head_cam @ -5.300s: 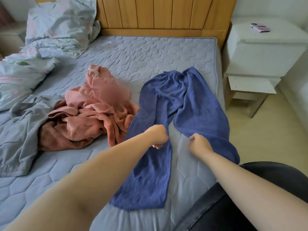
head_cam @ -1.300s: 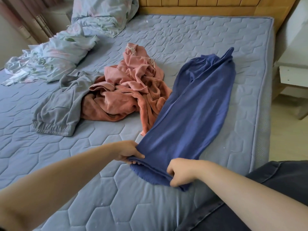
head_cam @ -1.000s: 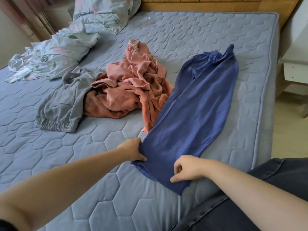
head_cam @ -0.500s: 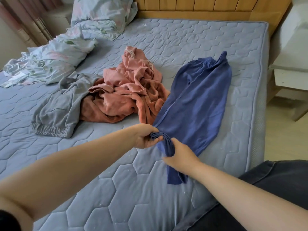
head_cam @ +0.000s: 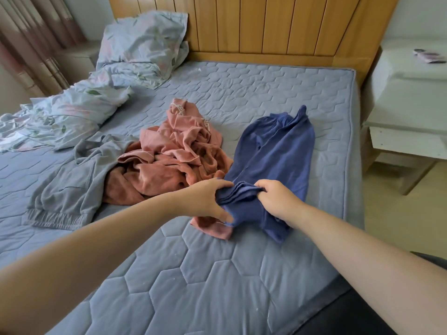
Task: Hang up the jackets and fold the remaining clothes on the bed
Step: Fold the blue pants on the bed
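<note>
Two grips, left hand [head_cam: 207, 199], right hand [head_cam: 278, 199], blue trousers [head_cam: 278, 153] lengthwise toward headboard [head_cam: 266, 27]

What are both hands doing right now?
Left hand: gripping the bunched hem of the blue fabric trousers.
Right hand: gripping the same hem.

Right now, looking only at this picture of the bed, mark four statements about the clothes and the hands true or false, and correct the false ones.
1. The left hand and the right hand both grip the blue trousers. True.
2. The pink garment is neatly folded. False: it lies crumpled in a heap.
3. The grey garment lies to the left of the pink garment, touching it. True.
4. The blue trousers lie flat along their whole length. False: their near end is bunched up in the hands.
</note>
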